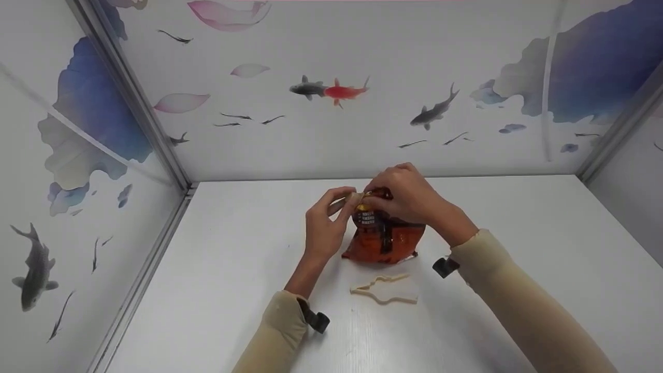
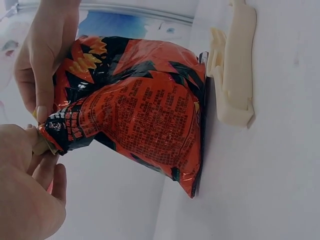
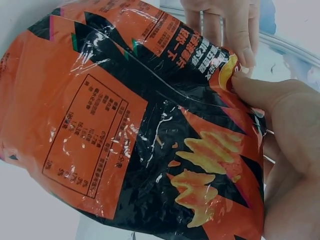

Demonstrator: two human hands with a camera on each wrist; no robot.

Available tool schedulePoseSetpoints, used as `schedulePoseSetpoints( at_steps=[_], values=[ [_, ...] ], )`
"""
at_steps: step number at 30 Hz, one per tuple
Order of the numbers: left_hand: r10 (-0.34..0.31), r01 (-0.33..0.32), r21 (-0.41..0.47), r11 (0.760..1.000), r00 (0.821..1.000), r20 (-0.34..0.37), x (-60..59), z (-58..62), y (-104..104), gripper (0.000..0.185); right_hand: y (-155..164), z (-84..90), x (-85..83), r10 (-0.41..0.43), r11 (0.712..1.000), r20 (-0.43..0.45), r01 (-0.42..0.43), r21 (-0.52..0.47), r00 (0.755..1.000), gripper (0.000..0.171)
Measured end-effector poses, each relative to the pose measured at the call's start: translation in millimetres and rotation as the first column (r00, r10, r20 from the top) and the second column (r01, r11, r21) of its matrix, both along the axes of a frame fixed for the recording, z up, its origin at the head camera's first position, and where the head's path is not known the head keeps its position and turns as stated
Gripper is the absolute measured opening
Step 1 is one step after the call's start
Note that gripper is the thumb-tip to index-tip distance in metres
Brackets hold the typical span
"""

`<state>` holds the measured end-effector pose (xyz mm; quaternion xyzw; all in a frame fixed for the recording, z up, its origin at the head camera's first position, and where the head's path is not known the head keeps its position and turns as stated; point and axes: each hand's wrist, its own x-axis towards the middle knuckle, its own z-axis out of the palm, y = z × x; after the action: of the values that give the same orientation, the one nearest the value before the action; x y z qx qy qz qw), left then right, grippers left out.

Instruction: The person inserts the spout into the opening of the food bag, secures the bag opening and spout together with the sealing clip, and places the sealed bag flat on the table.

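Note:
A shiny red-orange and black snack bag (image 1: 386, 241) stands on the white table, its top gathered between both hands. My left hand (image 1: 326, 225) pinches the bag's top corner between thumb and fingers. From the other side my right hand (image 1: 409, 194) grips the top edge, with the thumb lying along the front in the right wrist view. Printed text and pictures of yellow chips (image 3: 200, 170) show on the wrapper. Nearer the body, a cream plastic bag clip (image 1: 383, 290) lies on the table with its two arms spread apart.
The white table (image 1: 233, 259) meets a back wall panel (image 1: 373, 150) painted with fish and petals. A metal frame post (image 1: 134, 98) runs up the left corner. Black wrist straps (image 1: 316, 321) sit over the beige sleeves.

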<state>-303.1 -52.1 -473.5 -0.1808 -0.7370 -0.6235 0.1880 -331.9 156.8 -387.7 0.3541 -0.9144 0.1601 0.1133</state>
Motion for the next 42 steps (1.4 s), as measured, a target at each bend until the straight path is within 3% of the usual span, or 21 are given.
schedulePoseSetpoints(
  at_steps=[5,16,21,26,36,42],
  values=[
    [0.029,-0.029,-0.048,0.998,1.0,0.0,-1.0,-1.1,0,0.029,1,0.5,-0.7,0.011,1.0,0.031,-0.01,-0.013,0.999,0.019],
    [-0.005,0.005,-0.005,1.0,1.0,0.016,-1.2,0.4,2,0.027,4,2.3,-2.1,0.034,0.997,0.056,-0.031,-0.065,0.998,0.016],
    [-0.024,0.024,-0.004,1.0,1.0,0.019,-1.5,1.3,-1,0.034,3,2.4,-1.0,0.039,0.997,0.044,-0.036,-0.068,0.998,0.015],
    [0.003,-0.002,-0.022,1.0,0.999,0.051,-0.2,2.4,-5,0.037,4,2.6,-1.2,0.037,0.997,0.057,-0.033,-0.075,0.998,0.015],
    [0.058,-0.048,-0.079,0.996,0.988,0.14,7.2,-8.3,-14,0.036,4,0.3,-2.5,0.052,0.995,0.068,-0.046,-0.083,0.996,0.016],
    [0.081,-0.056,-0.164,0.985,0.985,0.152,16.1,-16.8,-24,0.025,4,0.3,-2.3,0.048,0.996,0.084,-0.041,-0.085,0.995,0.015]
  ],
)
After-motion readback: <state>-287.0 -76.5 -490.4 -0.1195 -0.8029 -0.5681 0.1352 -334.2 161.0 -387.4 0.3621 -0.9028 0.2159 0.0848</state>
